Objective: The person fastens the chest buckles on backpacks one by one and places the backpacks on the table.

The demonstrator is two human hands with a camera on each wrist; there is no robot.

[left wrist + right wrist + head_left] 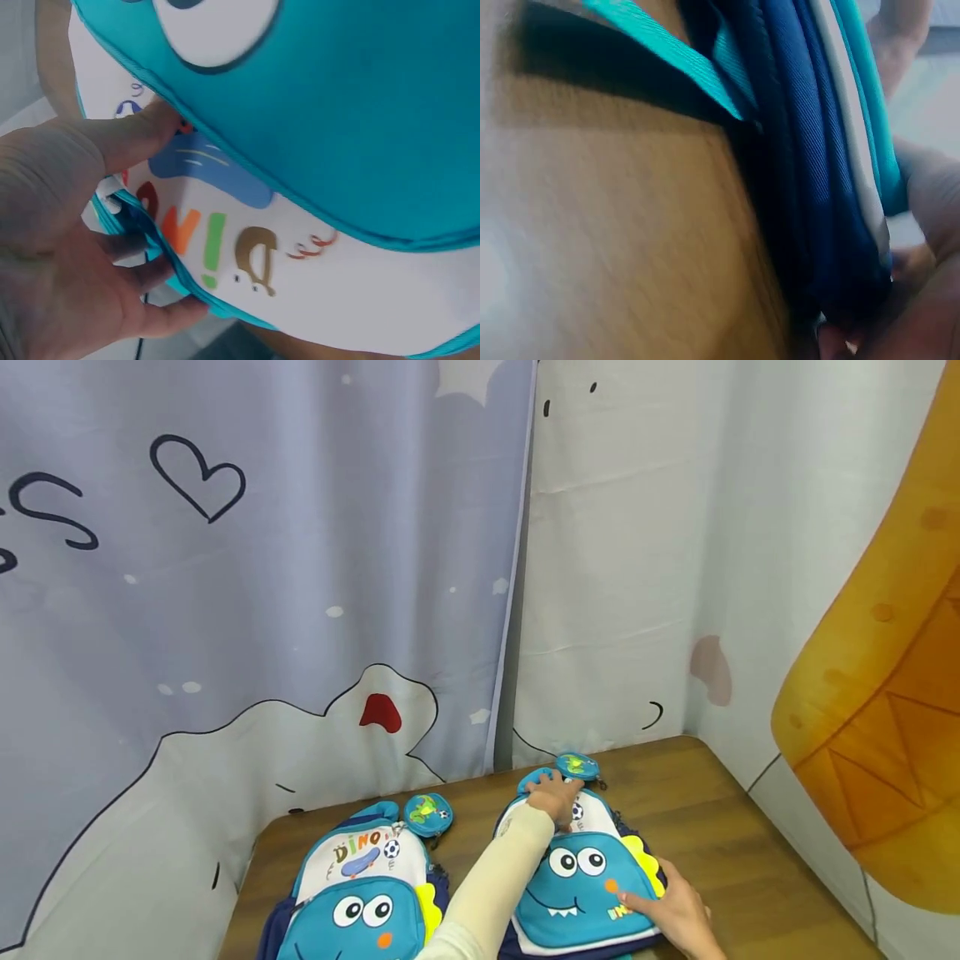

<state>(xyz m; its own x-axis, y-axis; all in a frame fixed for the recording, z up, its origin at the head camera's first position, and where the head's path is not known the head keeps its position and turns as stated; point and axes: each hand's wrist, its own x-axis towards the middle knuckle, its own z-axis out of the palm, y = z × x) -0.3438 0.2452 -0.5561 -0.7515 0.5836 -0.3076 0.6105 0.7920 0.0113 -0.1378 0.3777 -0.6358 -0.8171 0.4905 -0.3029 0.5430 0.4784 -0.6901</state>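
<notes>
A teal, white and navy child's backpack (573,889) with a cartoon dinosaur face lies face up on the table. At its top, my left hand (553,796) grips the upper edge. The left wrist view shows that thumb (139,135) on the white printed panel and the fingers (176,315) around the zipped rim. My right hand (678,914) holds the backpack's lower right side, thumb on the front pocket. In the right wrist view, the navy side (802,135) stands close to that hand; its other fingers are partly hidden.
A matching backpack (367,893) lies to the left, with a round teal pouch (428,815) at its top. Another round pouch (577,766) is beside my left hand. The wooden table (750,860) meets printed curtains (615,610) behind. A teal strap (667,56) trails across the tabletop.
</notes>
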